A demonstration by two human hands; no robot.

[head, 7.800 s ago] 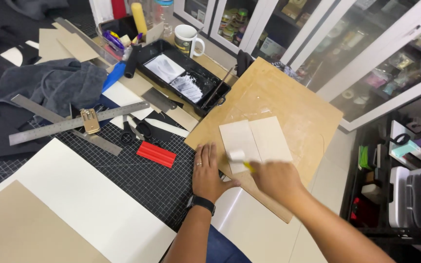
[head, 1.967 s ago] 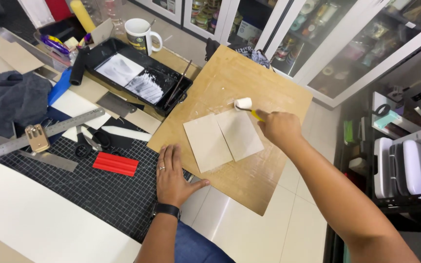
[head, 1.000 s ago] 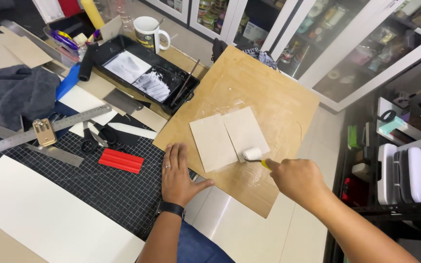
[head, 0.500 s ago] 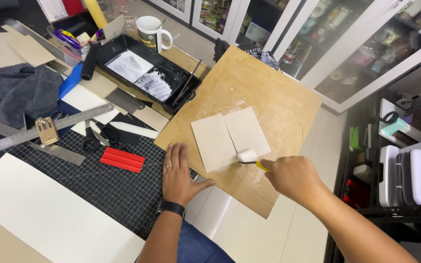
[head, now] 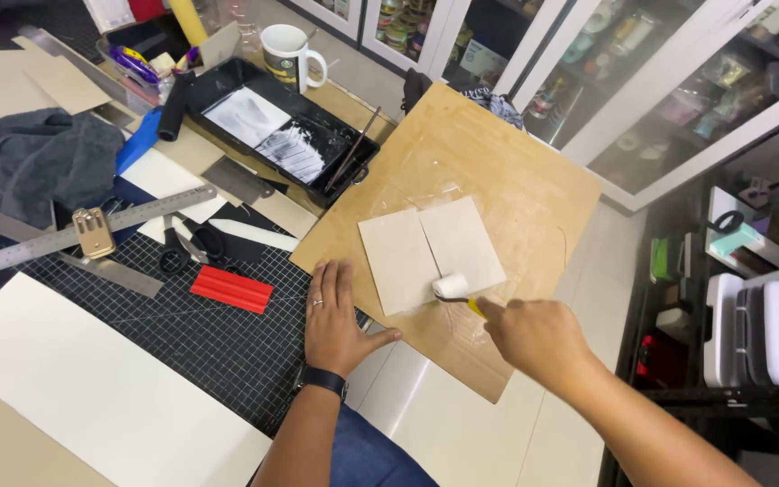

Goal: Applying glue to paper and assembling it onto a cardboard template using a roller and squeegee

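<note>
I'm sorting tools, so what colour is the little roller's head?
White, on a yellow handle; the roller shows best in the head view.

Your left hand (head: 337,317) wears a thin ring on one finger, and a black watch (head: 322,381) with a dark band wraps your wrist just below it. Both your forearms are bare, with no sleeves showing. Your right hand (head: 536,340) carries no ring or band that shows. At the bottom edge, your lap is covered in blue denim trousers (head: 371,455).
</note>
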